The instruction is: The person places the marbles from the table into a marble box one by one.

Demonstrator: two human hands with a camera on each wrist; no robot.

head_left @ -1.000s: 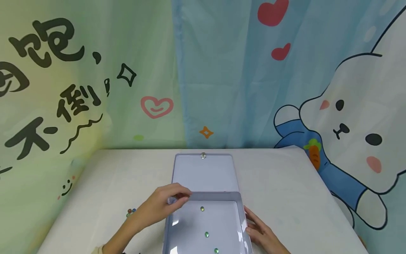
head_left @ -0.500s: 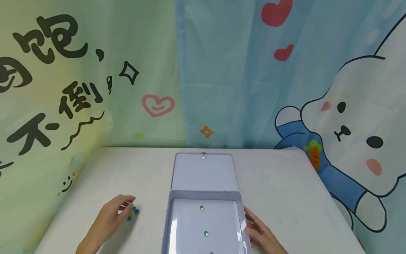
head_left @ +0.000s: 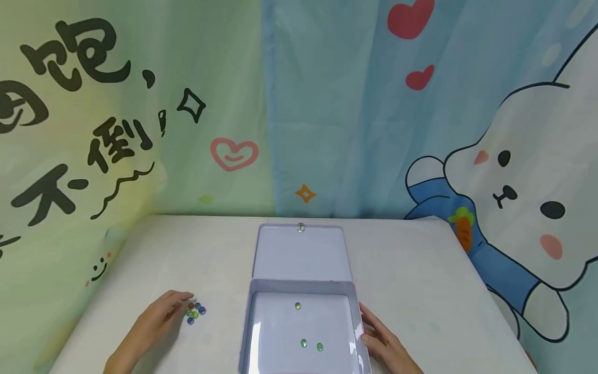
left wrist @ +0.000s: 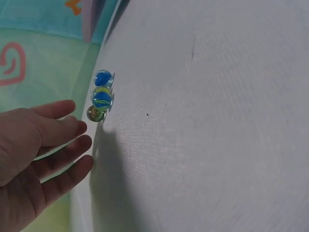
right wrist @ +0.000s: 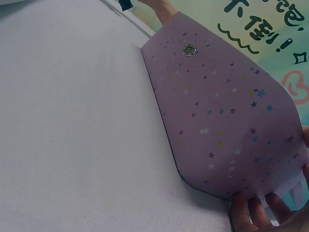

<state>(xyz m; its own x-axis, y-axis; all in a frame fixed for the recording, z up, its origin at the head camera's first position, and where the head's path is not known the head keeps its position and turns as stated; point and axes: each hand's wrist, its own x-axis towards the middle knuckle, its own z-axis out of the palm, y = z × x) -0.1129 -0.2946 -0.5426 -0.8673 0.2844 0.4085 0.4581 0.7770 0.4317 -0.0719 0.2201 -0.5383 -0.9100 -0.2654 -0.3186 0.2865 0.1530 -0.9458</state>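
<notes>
My left hand (head_left: 148,326) is held just left of a small cluster of glass marbles (head_left: 195,314) on the table, fingers apart and nothing between them. In the left wrist view the fingertips come close to a few blue, yellow and brownish swirled marbles (left wrist: 101,98). A pale lilac tin box (head_left: 247,322) lies with its lid (head_left: 301,254) folded back. Three greenish marbles (head_left: 303,343) show on its floor. My right hand (head_left: 388,345) touches the box's right side, its fingertips (right wrist: 240,198) against the star-printed outer wall (right wrist: 227,121).
The box stands on a white-covered table (head_left: 420,280). A metal clasp (head_left: 300,227) sits at the lid's far edge, another metal clasp piece (right wrist: 189,50) on the box's printed side. A printed curtain (head_left: 322,104) hangs behind the table.
My left hand has moved from over the box's left rim back to the marble cluster. One green marble has rolled on the box floor. My right hand stays at the box's side.
</notes>
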